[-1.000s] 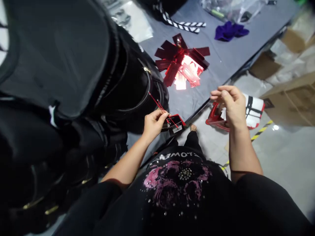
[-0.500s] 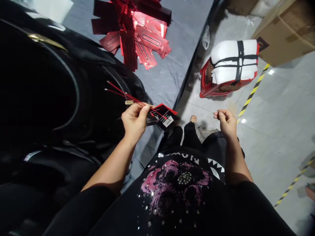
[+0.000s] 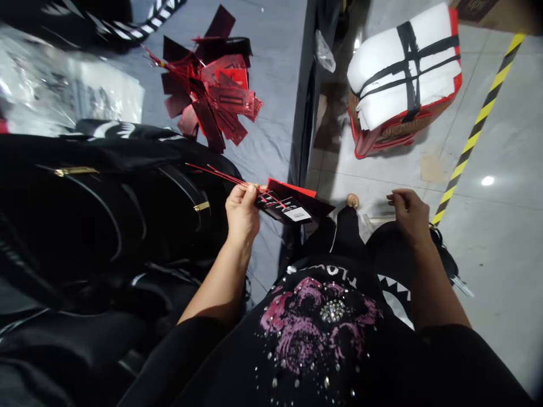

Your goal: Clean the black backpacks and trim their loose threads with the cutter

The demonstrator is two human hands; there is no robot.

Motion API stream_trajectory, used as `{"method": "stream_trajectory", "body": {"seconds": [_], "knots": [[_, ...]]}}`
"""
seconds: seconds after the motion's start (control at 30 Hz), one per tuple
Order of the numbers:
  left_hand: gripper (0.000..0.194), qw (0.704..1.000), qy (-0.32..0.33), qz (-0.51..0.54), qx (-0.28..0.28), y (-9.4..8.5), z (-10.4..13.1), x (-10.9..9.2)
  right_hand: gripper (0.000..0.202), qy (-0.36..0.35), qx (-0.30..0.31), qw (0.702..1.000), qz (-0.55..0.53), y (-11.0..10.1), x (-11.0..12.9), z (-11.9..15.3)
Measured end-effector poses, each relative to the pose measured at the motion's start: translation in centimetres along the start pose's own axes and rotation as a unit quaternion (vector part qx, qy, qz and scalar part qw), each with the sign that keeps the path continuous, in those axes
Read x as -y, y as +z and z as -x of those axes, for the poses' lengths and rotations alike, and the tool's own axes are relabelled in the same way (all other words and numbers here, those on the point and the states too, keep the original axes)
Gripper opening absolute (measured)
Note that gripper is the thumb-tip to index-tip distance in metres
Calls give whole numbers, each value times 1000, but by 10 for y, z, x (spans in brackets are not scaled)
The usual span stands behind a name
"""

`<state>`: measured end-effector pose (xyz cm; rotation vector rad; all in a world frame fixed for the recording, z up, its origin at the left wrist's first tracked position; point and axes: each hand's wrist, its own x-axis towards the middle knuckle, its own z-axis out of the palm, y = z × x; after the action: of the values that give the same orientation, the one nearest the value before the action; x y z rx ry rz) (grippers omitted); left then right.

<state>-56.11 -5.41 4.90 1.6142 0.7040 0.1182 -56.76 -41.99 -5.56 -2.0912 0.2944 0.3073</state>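
My left hand [image 3: 244, 212] is closed, pinching a bunch of hang tags [image 3: 286, 206] by the red strings at their top. The tags are black and red, and one carries a white barcode label. Loose ends of the red strings [image 3: 212, 171] stick out leftward past my fingers, over a black bag [image 3: 169, 195] with gold zipper pulls. Off to the right, above the floor, my right hand [image 3: 409, 217] has its fingers curled in. No item shows in it. Below that forearm is a black bag with white teeth printed on it [image 3: 394, 285].
On the grey-covered table [image 3: 275, 85] lies a pile of red and dark tags [image 3: 212, 93], beside clear plastic packaging [image 3: 106, 85]. A red crate [image 3: 365, 144] with a white bundle [image 3: 407, 68] strapped in black stands on the floor near yellow-black tape [image 3: 479, 127].
My view has shifted, showing more of the table at left. The tags in my left hand have fanned out slightly. My right hand's fingers have moved from a pinch to a looser curl.
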Motion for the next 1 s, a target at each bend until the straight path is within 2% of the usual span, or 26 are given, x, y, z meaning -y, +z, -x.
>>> {"method": "stream_trajectory", "body": {"seconds": [0.13, 0.23, 0.37, 0.5, 0.63, 0.73, 0.83, 1.0], "knots": [[41, 1000, -3, 26, -1, 21, 5, -5, 24, 14, 7, 1000, 4, -13, -13, -6], [40, 999, 21, 24, -21, 24, 8, -6, 25, 23, 26, 999, 15, -17, -24, -6], [33, 992, 93, -63, -65, 19, 18, -10, 27, 21, 61, 997, 42, -16, -40, -9], [23, 963, 152, -204, -94, 10, 30, -16, 27, 36, 86, 992, 80, -10, -60, -15], [19, 943, 162, -268, -109, 3, 35, -17, 30, 60, 103, 986, 116, -3, -83, -11], [18, 928, 164, -316, -109, 6, 35, -16, 33, 98, 138, 975, 144, 0, -102, 0], [18, 918, 174, -342, -102, 10, 36, -15, 35, 106, 171, 962, 183, 3, -118, 12], [18, 906, 207, -354, -102, 4, 47, -20, 39, 127, 230, 939, 224, 12, -129, 20]]}}
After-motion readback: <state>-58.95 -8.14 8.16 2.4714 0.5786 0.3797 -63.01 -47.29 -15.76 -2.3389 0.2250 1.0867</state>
